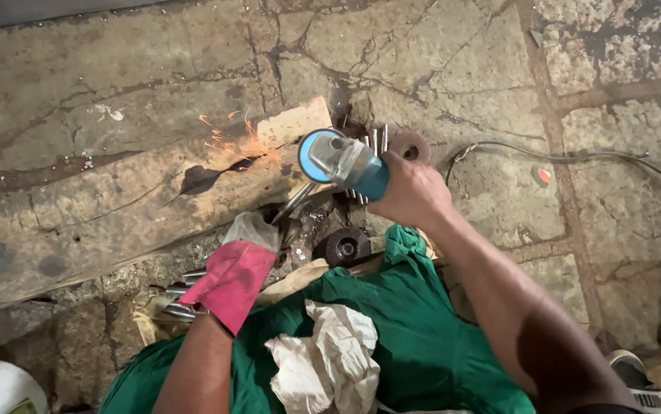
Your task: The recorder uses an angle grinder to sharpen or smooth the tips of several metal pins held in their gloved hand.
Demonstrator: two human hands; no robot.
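My right hand (411,192) grips a teal and silver angle grinder (342,162), its disc down against a thin metal rod (294,203). Orange sparks (227,138) fly to the left over a long wooden plank (116,207). My left hand (242,264), in a pink and white glove, holds the near end of the rod against the plank's edge. More short metal rods (181,295) lie just left of the gloved hand.
Green cloth (422,337) and a crumpled white rag (330,360) cover my lap. A black flap disc (346,245) and a brown grinding disc (409,146) lie on the cracked stone floor (614,222). A black cable (576,157) runs to the right. A shoe (641,383) shows at bottom right.
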